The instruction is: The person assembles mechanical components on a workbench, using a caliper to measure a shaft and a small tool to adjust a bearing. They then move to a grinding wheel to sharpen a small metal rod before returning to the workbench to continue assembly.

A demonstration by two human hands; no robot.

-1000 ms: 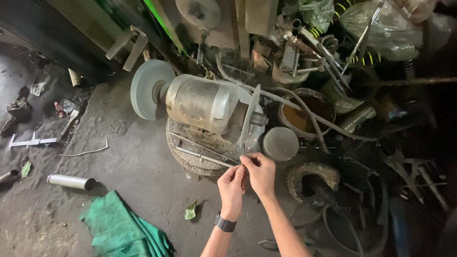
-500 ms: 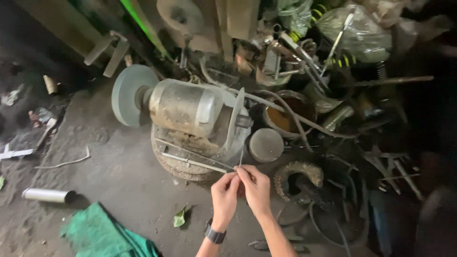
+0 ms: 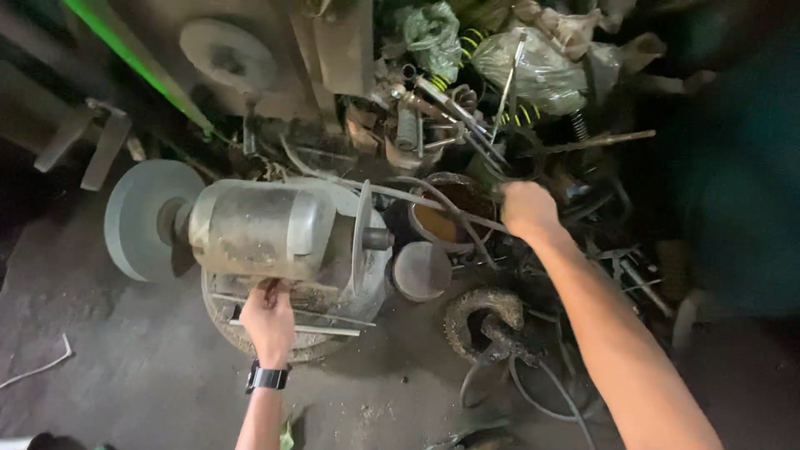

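Dusty concrete floor crowded with scrap metal; both hands are working at a bench grinder.

Left hand, wearing a dark wristwatch, is resting its curled fingers against the underside of the grinder body, just above thin metal rods lying across the round base. Right hand is reaching well apart into the scrap pile, closing around a thin rod beside a rusty pot. Grey grinding wheel is standing at the grinder's left end, a thinner disc at the other.
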